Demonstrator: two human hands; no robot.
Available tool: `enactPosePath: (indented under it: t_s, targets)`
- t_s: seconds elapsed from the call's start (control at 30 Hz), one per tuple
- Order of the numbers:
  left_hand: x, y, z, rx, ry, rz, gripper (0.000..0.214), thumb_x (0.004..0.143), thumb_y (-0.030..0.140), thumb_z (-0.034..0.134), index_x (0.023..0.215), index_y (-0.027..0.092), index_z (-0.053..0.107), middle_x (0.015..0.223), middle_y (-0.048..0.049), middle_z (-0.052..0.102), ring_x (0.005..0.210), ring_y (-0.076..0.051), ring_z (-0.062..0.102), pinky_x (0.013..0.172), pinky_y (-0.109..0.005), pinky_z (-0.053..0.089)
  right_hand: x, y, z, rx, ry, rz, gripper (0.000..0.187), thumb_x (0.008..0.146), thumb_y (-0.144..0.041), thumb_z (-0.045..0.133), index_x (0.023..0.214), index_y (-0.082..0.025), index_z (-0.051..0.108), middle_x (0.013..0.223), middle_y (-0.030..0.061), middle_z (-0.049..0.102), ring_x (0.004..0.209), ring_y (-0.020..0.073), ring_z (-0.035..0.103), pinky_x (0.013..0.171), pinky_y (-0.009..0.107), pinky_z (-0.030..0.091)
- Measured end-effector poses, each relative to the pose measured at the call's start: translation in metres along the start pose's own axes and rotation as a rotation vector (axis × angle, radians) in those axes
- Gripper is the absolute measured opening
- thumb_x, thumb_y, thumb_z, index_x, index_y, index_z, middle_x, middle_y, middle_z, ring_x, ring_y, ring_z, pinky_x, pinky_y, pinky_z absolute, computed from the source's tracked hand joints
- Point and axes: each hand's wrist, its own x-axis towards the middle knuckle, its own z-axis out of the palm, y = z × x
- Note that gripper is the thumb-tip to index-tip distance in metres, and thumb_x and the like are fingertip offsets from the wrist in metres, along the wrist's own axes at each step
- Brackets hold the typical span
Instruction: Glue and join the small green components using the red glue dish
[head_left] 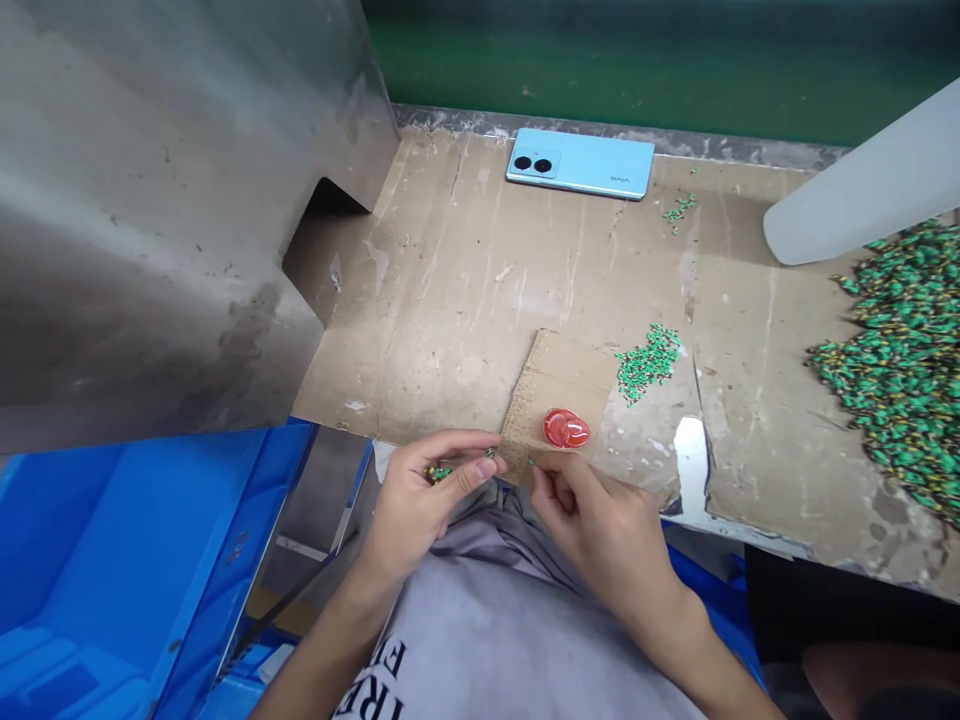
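Note:
Curled near the table's front edge, my left hand (431,480) keeps several small green-and-gold pieces (437,473) in its palm and pinches one of them between thumb and fingertips. My right hand (600,520) is closed in a pinch on a tiny green piece (532,462), just right of the left fingertips and apart from them. Ahead of both hands lies a piece of cardboard (570,375), with a small dish of red paste (566,428) on it. A small pile of green pieces (649,362) lies at its right side.
A large heap of green-and-gold pieces (900,370) covers the right of the table. A light blue phone (592,162) lies at the back. A whitish cylinder (862,180) leans in from the right. A metal housing (165,220) stands left, above a blue bin (112,560).

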Motion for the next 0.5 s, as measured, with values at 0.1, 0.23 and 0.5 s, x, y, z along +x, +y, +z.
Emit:
enactPosePath:
  t_s: [0.1,0.23,0.5]
  targets:
    - [0.000,0.003,0.001,0.055,-0.026,0.035,0.012,0.088,0.030,0.082,0.098,0.024,0.085,0.088,-0.0038,0.084,0.053,-0.011,0.066,0.042,-0.017,0.045,0.001,0.000,0.000,-0.014,-0.011,-0.009,0.025,0.106,-0.019,0.050,0.085,-0.019,0.063,0.058,-0.0048,0.059,0.041,0.0131,0.054,0.046,0.031,0.032]
    - [-0.001,0.004,0.005,0.044,-0.044,0.055,0.007,0.087,0.025,0.083,0.092,0.021,0.082,0.085,-0.0042,0.085,0.083,-0.020,0.080,0.077,-0.024,0.063,0.002,0.002,-0.001,-0.015,-0.034,-0.003,0.024,0.105,-0.018,0.050,0.084,-0.019,0.062,0.058,-0.0049,0.058,0.042,0.0134,0.055,0.046,0.031,0.032]
    - [-0.003,0.005,0.005,0.093,-0.064,0.077,0.005,0.088,0.024,0.081,0.089,0.023,0.085,0.091,-0.0048,0.085,0.078,-0.018,0.076,0.042,-0.016,0.043,0.002,-0.002,-0.013,0.244,0.003,0.057,0.009,0.102,-0.016,0.057,0.095,-0.020,0.060,0.057,-0.0093,0.052,0.041,0.0086,0.050,0.044,0.022,0.036]
